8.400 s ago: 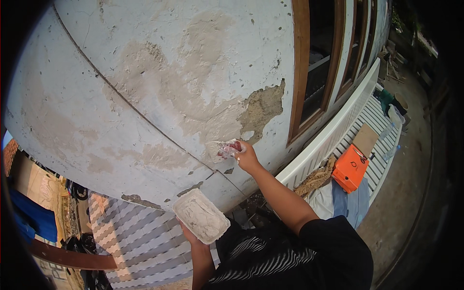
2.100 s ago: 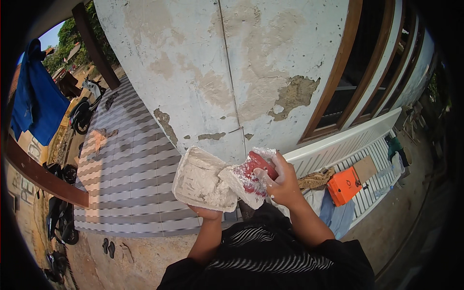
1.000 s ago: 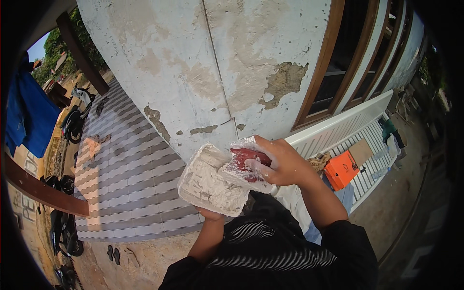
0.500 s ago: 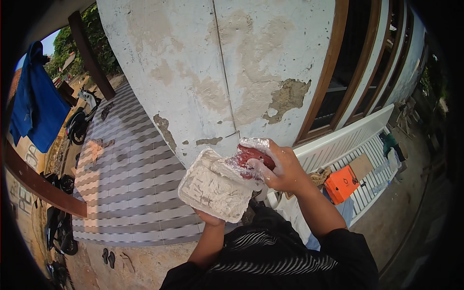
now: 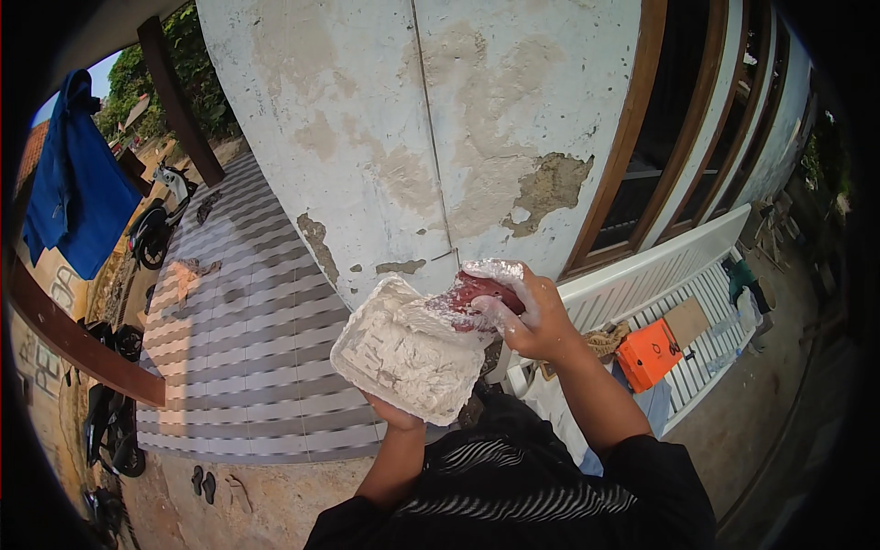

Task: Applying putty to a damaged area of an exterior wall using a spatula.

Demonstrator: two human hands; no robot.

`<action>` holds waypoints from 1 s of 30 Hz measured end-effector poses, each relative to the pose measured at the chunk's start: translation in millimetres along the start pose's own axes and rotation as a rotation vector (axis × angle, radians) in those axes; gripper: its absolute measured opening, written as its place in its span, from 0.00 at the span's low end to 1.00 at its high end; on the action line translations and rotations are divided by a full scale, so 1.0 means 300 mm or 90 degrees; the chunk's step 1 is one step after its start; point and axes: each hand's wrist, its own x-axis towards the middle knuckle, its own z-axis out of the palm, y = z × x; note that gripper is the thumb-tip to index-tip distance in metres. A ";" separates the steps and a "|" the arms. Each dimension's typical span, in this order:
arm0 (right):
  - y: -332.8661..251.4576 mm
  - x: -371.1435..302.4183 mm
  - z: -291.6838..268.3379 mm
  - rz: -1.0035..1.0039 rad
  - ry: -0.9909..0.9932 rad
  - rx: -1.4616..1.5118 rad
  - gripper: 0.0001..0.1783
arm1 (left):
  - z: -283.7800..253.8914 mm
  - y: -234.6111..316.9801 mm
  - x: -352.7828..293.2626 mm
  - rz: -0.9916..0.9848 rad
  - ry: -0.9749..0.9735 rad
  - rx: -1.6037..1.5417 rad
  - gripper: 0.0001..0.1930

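My left hand (image 5: 396, 412) supports a shallow tray (image 5: 341, 354) from beneath, its fingers mostly hidden under it. Thick white putty (image 5: 403, 353) fills the tray and crusts its edges. In my right hand (image 5: 536, 316), whose fingers are smeared white, is a putty knife with a red handle (image 5: 483, 299). White paste coats the knife, and its blade end lies over the tray's upper right corner against the putty. Just beyond both hands stands a pale wall (image 5: 367, 110) with beige patches and a bare, flaked spot (image 5: 550, 188).
A white slatted bench (image 5: 655, 270) on the right bears an orange box (image 5: 649, 353) and cardboard (image 5: 686, 324). Brown-framed windows (image 5: 632, 137) adjoin the wall. Striped tiles (image 5: 247, 367) spread left, with a blue garment (image 5: 69, 183), a motorbike (image 5: 156, 220) and sandals (image 5: 203, 484) farther out.
The tray has shifted slightly left. The right hand and putty knife have turned a little, the handle now lying flatter. The whole view has shifted slightly.
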 end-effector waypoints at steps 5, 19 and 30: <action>0.003 0.006 0.020 -0.019 -0.022 -0.012 0.18 | 0.013 -0.010 -0.019 0.043 0.035 0.098 0.39; 0.059 -0.003 0.086 0.004 0.003 -0.017 0.23 | 0.067 0.002 -0.015 0.040 0.019 0.239 0.36; 0.062 -0.039 0.095 -0.099 -0.056 -0.148 0.20 | 0.072 0.020 -0.023 -0.109 -0.013 0.227 0.43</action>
